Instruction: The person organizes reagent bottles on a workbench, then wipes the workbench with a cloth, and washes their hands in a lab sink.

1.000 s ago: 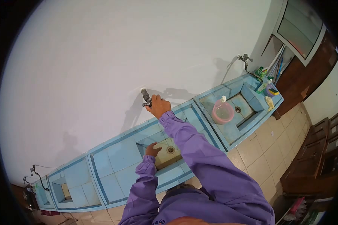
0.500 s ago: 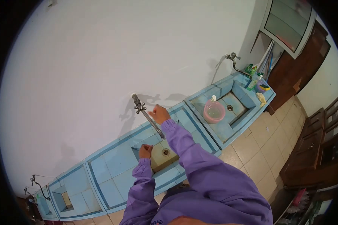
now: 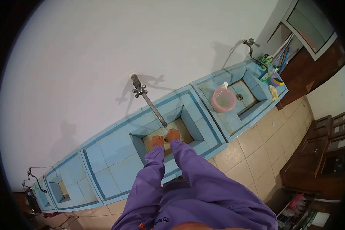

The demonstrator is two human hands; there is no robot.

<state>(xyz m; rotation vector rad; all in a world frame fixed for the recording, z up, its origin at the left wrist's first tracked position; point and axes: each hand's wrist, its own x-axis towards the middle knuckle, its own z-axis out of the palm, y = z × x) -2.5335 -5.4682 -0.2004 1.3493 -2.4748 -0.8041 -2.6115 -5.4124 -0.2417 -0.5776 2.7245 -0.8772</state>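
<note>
Both hands are low in the blue-tiled sink [image 3: 191, 115], beneath the spout of a metal tap [image 3: 151, 105] on the wall. My left hand [image 3: 157, 140] is closed, fingers curled inward. Close beside it, my right hand [image 3: 173, 135] is closed too. A pale patch shows between them under the spout; whether it is running water or a small object I cannot make out. What the fingers hold, if anything, is hidden. The cross-shaped tap handle [image 3: 140, 91] stands above and left of the hands, untouched.
In the right-hand basin a pink bucket [image 3: 223, 100] stands near a drain [image 3: 239, 97]. Bottles, a sponge [image 3: 278, 82] and a yellowish cloth [image 3: 273, 93] lie at its far end. Another wall tap [image 3: 250, 43] hangs above. Tiled counter [image 3: 115, 161] extends left.
My right hand has come down from beside the tap handle into the sink, next to my left. My left hand has moved under the spout. The view has shifted slightly.
</note>
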